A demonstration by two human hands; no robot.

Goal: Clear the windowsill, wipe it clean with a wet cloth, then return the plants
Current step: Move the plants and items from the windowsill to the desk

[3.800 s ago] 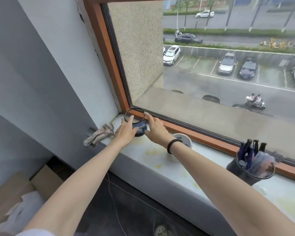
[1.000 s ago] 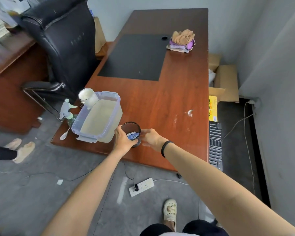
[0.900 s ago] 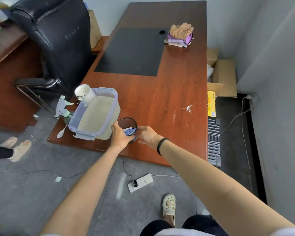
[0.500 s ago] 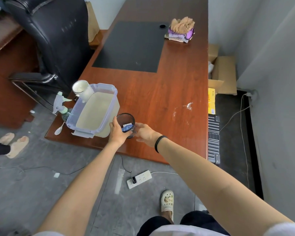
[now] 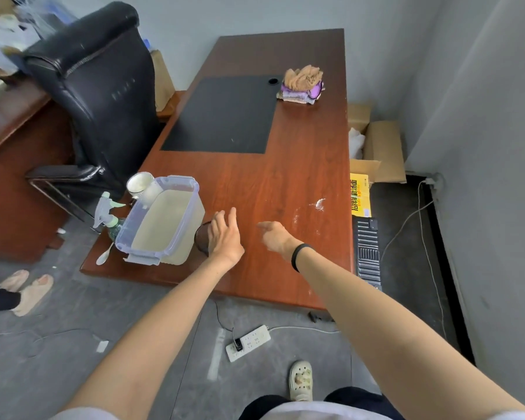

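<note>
A dark mesh cup stands on the wooden desk, right beside a clear plastic tub filled with cloudy water. My left hand hovers over the cup with straight fingers and hides most of it. My right hand, with a black band on the wrist, hangs loosely above the desk a little to the right and holds nothing. A pile of folded cloths lies at the far end of the desk. The windowsill is out of view.
A white mug, a spray bottle and a white spoon sit left of the tub. A black office chair stands at the left. On the floor lie a power strip, cardboard boxes and another person's feet.
The mesh cup was carried from the windowsill to the desk. In the last half second both hands let go of it and spread apart, the right one moving off to the right.
</note>
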